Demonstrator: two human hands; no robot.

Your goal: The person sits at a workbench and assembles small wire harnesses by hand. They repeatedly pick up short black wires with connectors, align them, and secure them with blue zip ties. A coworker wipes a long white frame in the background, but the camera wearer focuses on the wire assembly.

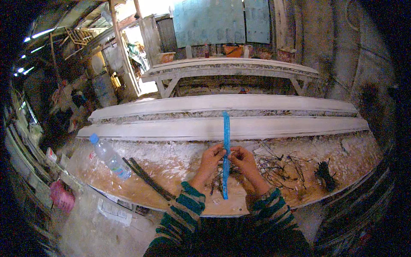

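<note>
Both my hands meet over the middle of a worktable, pinching a long narrow blue strip [226,132] between their fingertips. It stands out lengthwise, one end over the white boards and the other near the table's front edge; its material is hard to tell. My left hand [210,162] is closed on the strip from the left side. From the right, my right hand [246,163] grips it at about the same height. Thin dark tangled strands [278,169], like twigs or wire, lie beside and partly behind my hands. A small dark bundle of strands [326,176] rests farther right.
A clear plastic bottle [110,157] with a blue cap lies on the table's left part. Near it are long dark rods [147,177]. Two whitish boards [171,129] run across the table's far side. Beyond stands a white bench [235,68] with an orange tub [233,51].
</note>
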